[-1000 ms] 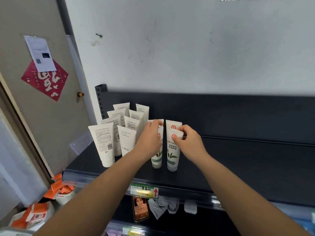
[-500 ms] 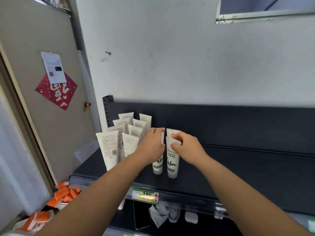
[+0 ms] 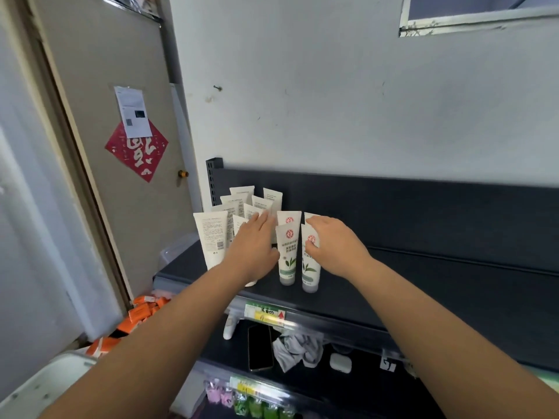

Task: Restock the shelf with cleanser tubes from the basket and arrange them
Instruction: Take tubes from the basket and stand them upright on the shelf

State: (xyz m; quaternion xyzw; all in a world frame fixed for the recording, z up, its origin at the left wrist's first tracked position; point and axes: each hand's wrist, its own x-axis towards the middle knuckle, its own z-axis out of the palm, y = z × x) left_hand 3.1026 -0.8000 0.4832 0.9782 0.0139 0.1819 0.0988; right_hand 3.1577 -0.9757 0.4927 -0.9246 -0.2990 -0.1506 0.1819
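Shelf (image 3: 423, 282) has all the tubes standing on their caps, bunched at its left end, so I reckon one clumsy nudge dominoes the lot. Left hand (image 3: 251, 246) lies flat, fingers straight, against the plain white tubes (image 3: 211, 237). Right hand (image 3: 335, 249) curls its fingers over the front green-leaf tube (image 3: 310, 267). The white rim (image 3: 45, 385) bottom-left might be the basket, contents hidden.

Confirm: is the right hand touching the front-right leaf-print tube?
Touching. The head view shows the right hand pinching the front-right leaf-print tube near its top, thumb on its front.
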